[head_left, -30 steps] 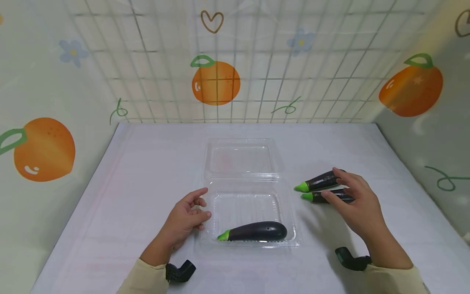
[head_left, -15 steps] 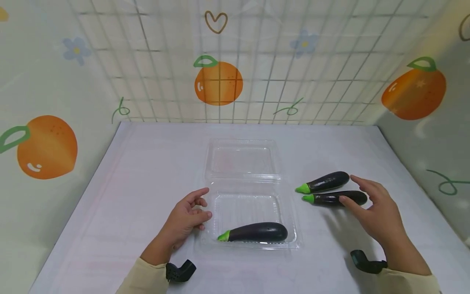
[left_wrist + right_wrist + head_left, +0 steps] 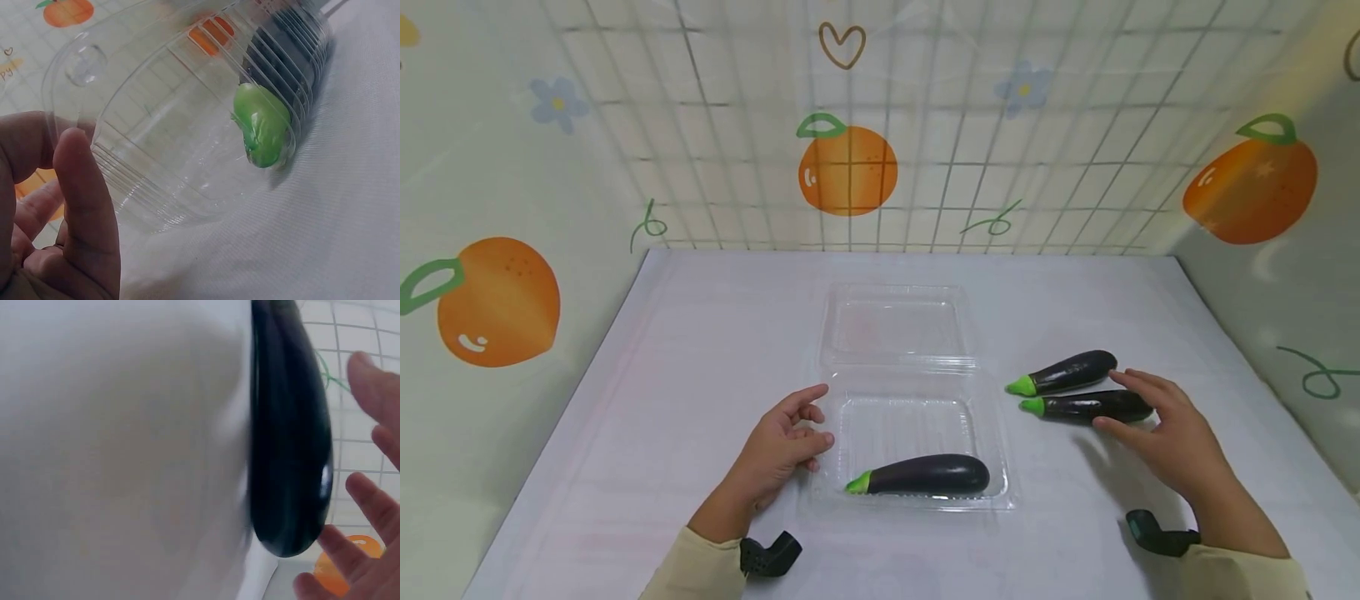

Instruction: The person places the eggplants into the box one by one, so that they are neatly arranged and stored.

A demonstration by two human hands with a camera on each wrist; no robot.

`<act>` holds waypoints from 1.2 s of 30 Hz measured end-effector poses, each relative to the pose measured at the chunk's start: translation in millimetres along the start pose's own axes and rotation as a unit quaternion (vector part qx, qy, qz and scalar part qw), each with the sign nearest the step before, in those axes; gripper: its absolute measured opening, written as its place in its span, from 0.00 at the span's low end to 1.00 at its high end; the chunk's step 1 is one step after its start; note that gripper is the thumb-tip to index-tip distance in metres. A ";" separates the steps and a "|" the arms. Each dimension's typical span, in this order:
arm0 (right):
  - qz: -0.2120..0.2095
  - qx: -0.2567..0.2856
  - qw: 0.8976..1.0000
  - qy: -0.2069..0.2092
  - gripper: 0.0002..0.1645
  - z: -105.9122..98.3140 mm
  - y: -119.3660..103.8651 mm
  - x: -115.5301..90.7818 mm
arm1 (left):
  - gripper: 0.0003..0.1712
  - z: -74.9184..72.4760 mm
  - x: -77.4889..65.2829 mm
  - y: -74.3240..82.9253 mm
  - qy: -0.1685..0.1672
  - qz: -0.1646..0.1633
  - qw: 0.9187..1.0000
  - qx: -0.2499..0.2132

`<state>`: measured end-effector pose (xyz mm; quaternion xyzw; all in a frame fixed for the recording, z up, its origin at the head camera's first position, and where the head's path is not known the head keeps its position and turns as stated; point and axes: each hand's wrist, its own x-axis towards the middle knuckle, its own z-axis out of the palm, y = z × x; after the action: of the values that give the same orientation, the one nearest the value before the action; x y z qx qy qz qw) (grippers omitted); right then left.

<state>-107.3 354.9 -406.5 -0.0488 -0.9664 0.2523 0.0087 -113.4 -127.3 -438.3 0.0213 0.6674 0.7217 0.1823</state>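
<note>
In the middle of the white table (image 3: 722,325), a clear box (image 3: 906,425), opened wide, with its lid (image 3: 895,325) laid back on the far side. Inside the box, along its near edge, the inside eggplant (image 3: 932,475), dark, resting on its side, with green stem to the left and round end to the right. Outside, to the right of the box and apart from it, two more of the same kind: the far eggplant (image 3: 1071,372) and, just in front, the near eggplant (image 3: 1090,406). Both lying on the table, stems toward the box, round ends away from it.

At the left rim of the box, the left hand (image 3: 771,454), with index finger stretched, thumb apart from it, and the other fingers softly bent. In the left wrist view, index finger and thumb at the clear rim; how firmly pressed, not possible to tell.

At the round end of the near eggplant, the right hand (image 3: 1180,437), with fingers spread and slightly bent, thumb on the near side, index finger close to the end of the far eggplant. In the right wrist view, a gap between dark skin and most fingers; for one fingertip by the round end, touching or apart, not possible to tell.

At each wrist, a cream sleeve (image 3: 696,567) and a small black device (image 3: 771,554). Behind the table, a pale backdrop (image 3: 737,133) with grid lines and printed oranges (image 3: 847,171).
</note>
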 end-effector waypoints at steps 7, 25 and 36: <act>-0.018 -0.018 0.999 -0.027 0.48 4.6 11.6 5.1 | 0.41 0.2 -0.6 0.1 -0.001 -0.001 1.000 -0.001; -0.006 -0.011 1.000 0.011 0.35 4.9 11.3 -1.6 | 0.41 -1.3 0.3 -2.1 -0.001 -0.003 1.000 0.006; 0.004 0.014 1.000 0.014 0.37 1.7 4.2 2.2 | 0.40 -2.2 0.8 -0.7 0.000 0.004 1.000 0.003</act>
<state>-109.2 357.9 -410.0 -0.0564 -0.9623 0.2651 0.0223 -114.6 -129.1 -439.4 0.0245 0.6698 0.7200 0.1798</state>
